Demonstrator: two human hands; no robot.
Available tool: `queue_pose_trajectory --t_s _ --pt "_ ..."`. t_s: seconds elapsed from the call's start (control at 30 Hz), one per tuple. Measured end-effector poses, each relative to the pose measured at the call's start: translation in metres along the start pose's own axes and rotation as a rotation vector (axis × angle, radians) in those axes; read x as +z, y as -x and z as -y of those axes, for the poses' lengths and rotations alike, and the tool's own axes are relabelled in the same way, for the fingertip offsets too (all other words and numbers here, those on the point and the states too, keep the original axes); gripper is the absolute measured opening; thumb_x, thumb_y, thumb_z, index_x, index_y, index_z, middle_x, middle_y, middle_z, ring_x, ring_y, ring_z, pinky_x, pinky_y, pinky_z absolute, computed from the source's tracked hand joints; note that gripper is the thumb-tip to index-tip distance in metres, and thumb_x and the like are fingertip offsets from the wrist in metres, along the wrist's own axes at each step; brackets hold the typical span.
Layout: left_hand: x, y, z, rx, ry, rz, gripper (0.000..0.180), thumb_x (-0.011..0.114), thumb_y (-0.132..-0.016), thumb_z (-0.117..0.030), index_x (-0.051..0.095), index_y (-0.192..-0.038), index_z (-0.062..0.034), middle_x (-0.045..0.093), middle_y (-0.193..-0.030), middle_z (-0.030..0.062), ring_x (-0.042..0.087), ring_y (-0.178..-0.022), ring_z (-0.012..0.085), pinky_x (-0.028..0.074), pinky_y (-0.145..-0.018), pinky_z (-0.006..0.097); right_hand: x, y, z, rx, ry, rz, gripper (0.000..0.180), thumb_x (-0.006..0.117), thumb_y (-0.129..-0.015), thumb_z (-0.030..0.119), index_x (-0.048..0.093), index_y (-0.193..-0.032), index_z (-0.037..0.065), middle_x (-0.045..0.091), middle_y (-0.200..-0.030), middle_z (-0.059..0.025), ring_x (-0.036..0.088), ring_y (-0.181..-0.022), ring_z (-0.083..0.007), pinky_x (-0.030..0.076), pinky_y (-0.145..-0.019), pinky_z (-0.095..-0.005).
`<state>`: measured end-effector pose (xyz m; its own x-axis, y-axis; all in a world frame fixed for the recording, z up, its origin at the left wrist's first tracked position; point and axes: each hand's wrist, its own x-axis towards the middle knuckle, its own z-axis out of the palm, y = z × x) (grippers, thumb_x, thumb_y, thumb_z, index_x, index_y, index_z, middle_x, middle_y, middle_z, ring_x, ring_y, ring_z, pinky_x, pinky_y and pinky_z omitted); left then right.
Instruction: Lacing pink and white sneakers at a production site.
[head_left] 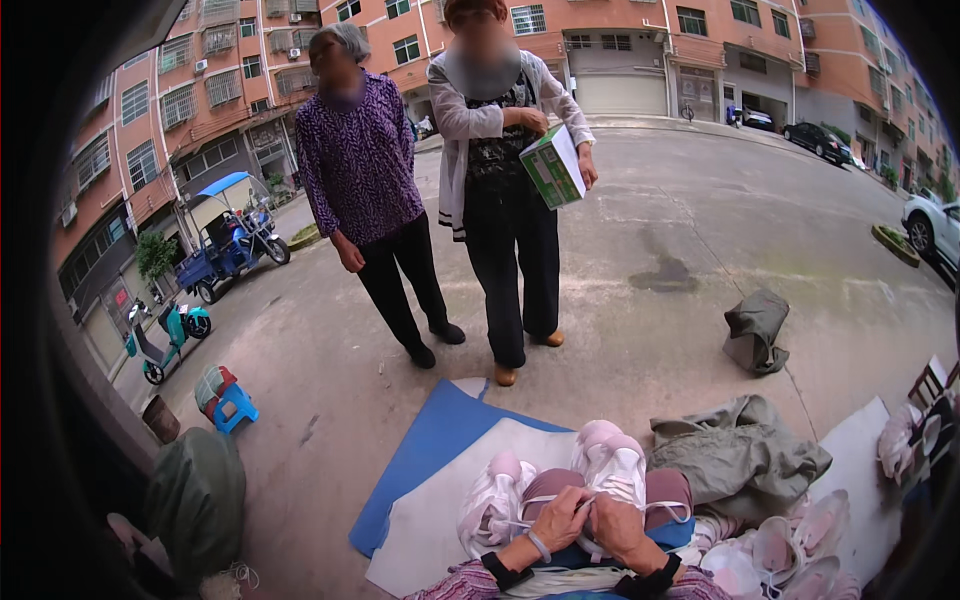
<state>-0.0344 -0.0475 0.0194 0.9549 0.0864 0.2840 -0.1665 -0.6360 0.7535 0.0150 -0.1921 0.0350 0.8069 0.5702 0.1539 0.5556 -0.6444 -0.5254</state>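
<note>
Low in the head view, my left hand and my right hand meet in front of a white and pink sneaker. Both are closed, fingertips pinched close together on a thin white shoelace. Part of the lace is hidden by my fingers. To the left of my left hand stands another white and pink sneaker. Mauve rounded shapes show beside the middle sneaker; what they are I cannot tell. Dark bands circle both wrists, and a pale bracelet sits on the left one.
Several pale pink shoes are heaped at my right. Grey-green cloth lies beyond them, and a blue sheet spreads ahead. Two people stand facing me, one with a green and white box. A blue stool stands left.
</note>
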Motion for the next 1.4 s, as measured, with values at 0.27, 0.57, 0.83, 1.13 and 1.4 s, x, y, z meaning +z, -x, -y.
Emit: queue_pose_trajectory --t_s 0.27,0.57,0.83,1.13,1.4 --pt "-0.015 -0.017 -0.012 0.001 -0.001 -0.044 0.025 0.063 -0.084 -0.003 0.055 -0.107 -0.0021 0.059 -0.098 0.0184 0.063 -0.089 0.0388 0.051 -0.075 0.042 -0.043 -0.009 -0.004 -0.105 -0.21 0.099 0.02 0.063 -0.087 0.017 0.057 -0.084 -0.001 0.06 -0.063 -0.0256 0.063 -0.062 -0.0443 0.049 -0.056 -0.0522" --pt "-0.007 -0.009 -0.009 -0.031 -0.01 -0.01 0.031 0.068 -0.082 -0.003 0.056 -0.11 -0.0008 0.059 -0.103 0.0177 0.062 -0.094 0.0366 0.051 -0.081 0.041 -0.154 0.041 -0.044 0.098 -1.049 0.558 0.012 0.064 -0.089 0.007 0.063 -0.08 0.0 0.06 -0.067 -0.0021 0.052 -0.058 -0.008 0.042 -0.054 -0.0257" --pt "-0.012 -0.015 -0.005 0.051 0.04 -0.009 0.037 0.072 -0.082 -0.006 0.057 -0.114 0.0002 0.062 -0.106 0.0157 0.065 -0.095 0.0288 0.053 -0.083 0.036 -0.17 0.05 -0.047 -0.494 -1.61 0.629 0.01 0.068 -0.088 -0.001 0.068 -0.093 -0.009 0.063 -0.059 -0.0114 0.06 -0.043 -0.0189 0.038 -0.037 -0.0308" --pt "-0.025 -0.034 0.004 -0.102 0.024 -0.043 0.026 0.067 -0.088 -0.005 0.061 -0.114 -0.0014 0.061 -0.107 0.0127 0.065 -0.085 0.0212 0.054 -0.078 0.033 -0.151 0.042 -0.044 -0.252 -1.456 0.518 0.013 0.069 -0.087 0.005 0.066 -0.082 -0.006 0.063 -0.063 -0.0085 0.059 -0.048 -0.0169 0.042 -0.045 -0.0282" --pt "-0.027 -0.047 0.011 0.04 -0.055 0.149 0.015 0.065 -0.087 -0.004 0.062 -0.102 -0.0021 0.062 -0.099 0.0149 0.064 -0.089 0.0308 0.051 -0.075 0.037 -0.149 0.031 -0.03 -0.307 -1.283 0.661 0.005 0.068 -0.088 0.005 0.067 -0.089 0.0 0.062 -0.064 -0.004 0.053 -0.046 -0.0124 0.038 -0.044 -0.0269"
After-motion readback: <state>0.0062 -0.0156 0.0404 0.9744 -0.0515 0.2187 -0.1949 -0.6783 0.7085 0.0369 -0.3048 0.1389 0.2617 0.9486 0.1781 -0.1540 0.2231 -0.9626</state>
